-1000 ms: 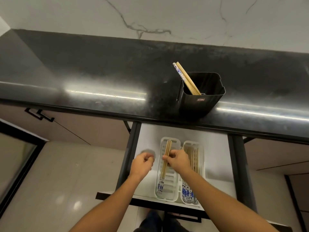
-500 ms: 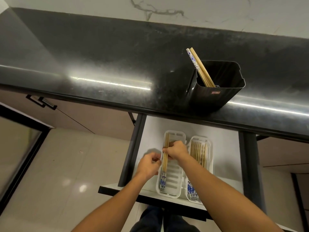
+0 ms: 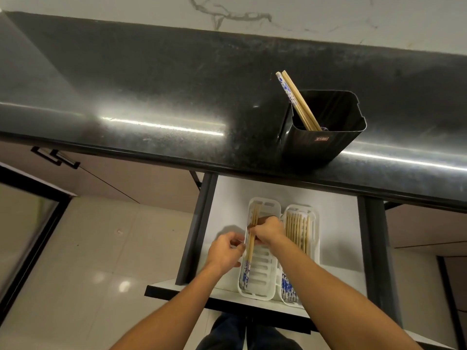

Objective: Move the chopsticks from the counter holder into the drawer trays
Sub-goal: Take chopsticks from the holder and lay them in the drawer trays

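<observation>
A black holder (image 3: 326, 144) stands on the dark counter near its front edge, with two chopsticks (image 3: 294, 99) leaning out at its left corner. Below, the open drawer (image 3: 227, 198) holds two white slotted trays. The left tray (image 3: 262, 276) carries a few wooden chopsticks (image 3: 250, 248) with blue-patterned ends along its left side. My right hand (image 3: 267, 232) is pinched on those chopsticks near their upper part. My left hand (image 3: 223, 250) rests at the tray's left rim, fingertips touching the same chopsticks. The right tray (image 3: 314, 223) is filled with several chopsticks (image 3: 298, 231).
The black countertop (image 3: 151, 92) overhangs the drawer's back part. A cabinet handle (image 3: 54, 157) sits at the left under the counter. Pale floor tiles (image 3: 101, 261) lie left of the drawer. Dark drawer rails (image 3: 195, 231) flank the drawer on both sides.
My left hand moved right from the drawer floor to the left tray's rim and onto the chopsticks. My right hand stayed on the chopsticks. The view shifted slightly.
</observation>
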